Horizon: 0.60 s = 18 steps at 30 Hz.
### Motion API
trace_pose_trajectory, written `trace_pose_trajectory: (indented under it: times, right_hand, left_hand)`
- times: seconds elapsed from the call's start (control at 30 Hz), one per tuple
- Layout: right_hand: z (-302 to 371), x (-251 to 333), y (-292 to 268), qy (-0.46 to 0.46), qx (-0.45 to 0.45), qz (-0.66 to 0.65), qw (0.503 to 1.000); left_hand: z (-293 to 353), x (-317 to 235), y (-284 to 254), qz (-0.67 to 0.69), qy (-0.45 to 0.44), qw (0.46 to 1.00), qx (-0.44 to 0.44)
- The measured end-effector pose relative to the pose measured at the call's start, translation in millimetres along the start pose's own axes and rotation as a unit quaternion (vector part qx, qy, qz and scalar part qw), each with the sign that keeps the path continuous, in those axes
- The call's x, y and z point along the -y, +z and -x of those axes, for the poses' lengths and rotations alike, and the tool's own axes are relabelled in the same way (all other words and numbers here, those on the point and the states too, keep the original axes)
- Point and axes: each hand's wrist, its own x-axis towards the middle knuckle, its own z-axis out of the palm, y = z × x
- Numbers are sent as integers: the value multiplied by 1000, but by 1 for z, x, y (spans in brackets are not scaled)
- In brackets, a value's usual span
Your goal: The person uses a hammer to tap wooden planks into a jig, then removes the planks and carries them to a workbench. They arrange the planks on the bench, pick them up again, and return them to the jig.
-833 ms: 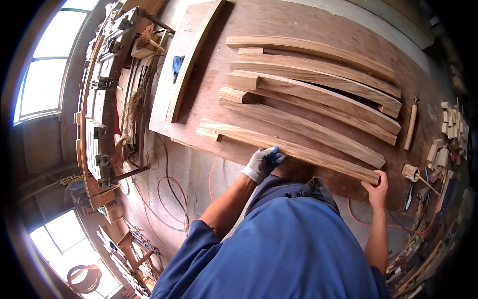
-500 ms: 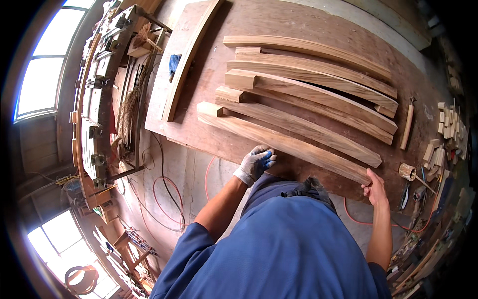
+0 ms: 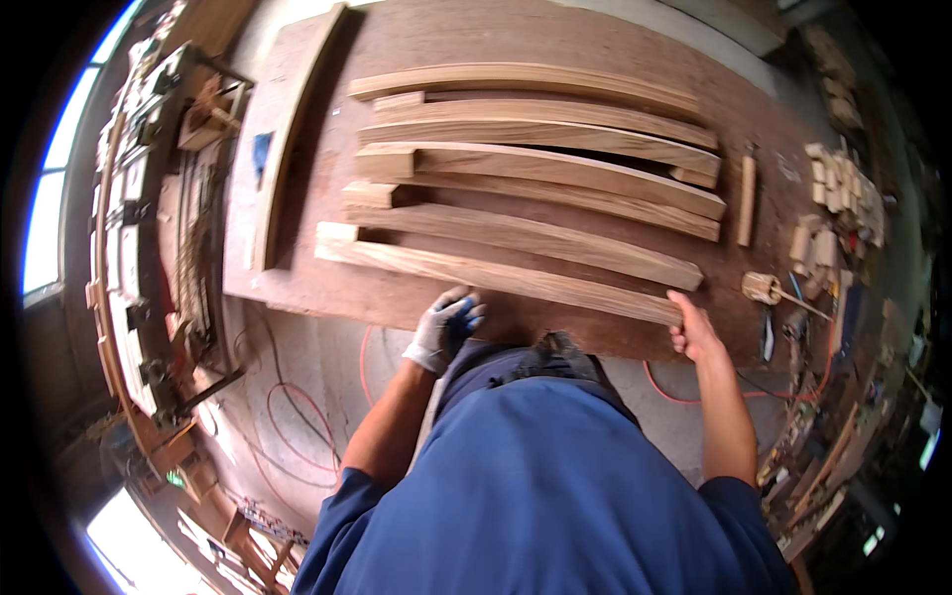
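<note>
Several curved wooden rails lie in a row across a brown worktable (image 3: 635,342). The nearest rail (image 3: 516,284) runs along the table's front edge. At its right end, my bare right hand (image 3: 697,330) grips the tip between thumb and fingers. My left hand (image 3: 446,330), in a white and blue glove, is by the front edge, just below that rail, with its fingers curled in; whether they hold anything is hidden. Behind it lies a second rail (image 3: 555,238) with a short block (image 3: 369,194) at its left end. Further back, another rail (image 3: 565,174) also carries an end block.
A long board (image 3: 290,149) lies across the table's left side beside a blue item (image 3: 261,154). On the right are a wooden-handled hammer (image 3: 747,203), a pot with a brush (image 3: 762,288) and small wood blocks (image 3: 843,183). A clamp rack (image 3: 129,258) stands left; hoses (image 3: 297,436) trail below.
My view has swung, so the table and rails appear shifted left and more level. My right hand keeps its grip on the nearest rail's end; my left hand stays curled by the edge.
</note>
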Motion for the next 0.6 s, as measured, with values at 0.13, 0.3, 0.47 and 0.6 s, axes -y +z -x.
trace_pose_trajectory:
  times: [0.13,0.3,0.47,0.6]
  right_hand:
    - [3,1,-1,11,3,-7,1000]
    - [8,-2,-1,-7,-5,-8,1000]
    - [12,-4,-2,-13,-10,-8,1000]
    - [14,-6,-1,-36,-12,-10,999]
  left_hand:
    - [-1,-1,5,5,1,1000,3]
    - [-2,-8,15,10,-15,999,47]
    - [-5,-11,25,33,-46,995,79]
    - [-9,-13,22,47,-58,993,95]
